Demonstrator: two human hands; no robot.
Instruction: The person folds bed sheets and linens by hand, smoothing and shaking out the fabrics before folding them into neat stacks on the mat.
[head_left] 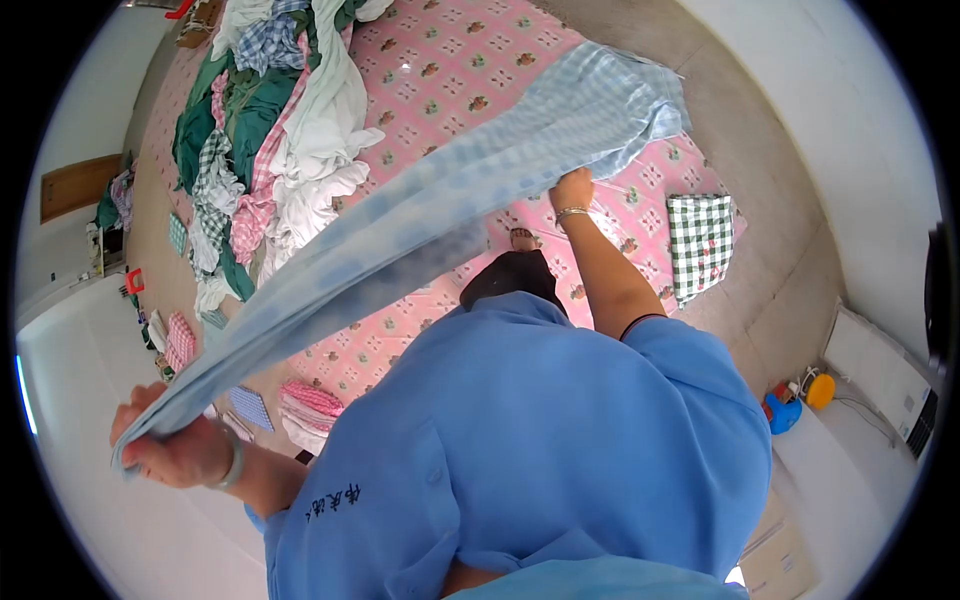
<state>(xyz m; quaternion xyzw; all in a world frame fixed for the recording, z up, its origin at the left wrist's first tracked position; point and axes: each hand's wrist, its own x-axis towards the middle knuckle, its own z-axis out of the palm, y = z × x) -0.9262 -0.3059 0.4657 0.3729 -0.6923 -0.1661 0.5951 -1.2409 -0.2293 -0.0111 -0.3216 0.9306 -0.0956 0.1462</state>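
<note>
A long light blue and white checked cloth [430,190] stretches diagonally between my two hands. At the lower left, my left hand [180,445] is closed on one end of it, with a light bangle on the wrist. My right hand [572,190] grips its lower edge near the upper right, and a bracelet shows on that wrist. Beyond my right hand the bunched far part of the cloth lies over the pink patterned sheet [430,75] and reaches its edge. The middle of the cloth hangs in the air and looks blurred.
A large heap of green, white and checked cloths [300,130] lies at the upper left. At the right is a folded green checked cloth [700,245]. Folded pink cloths [310,408] and a blue one [250,408] lie lower left. A blue and yellow object [783,408] stands by the right wall.
</note>
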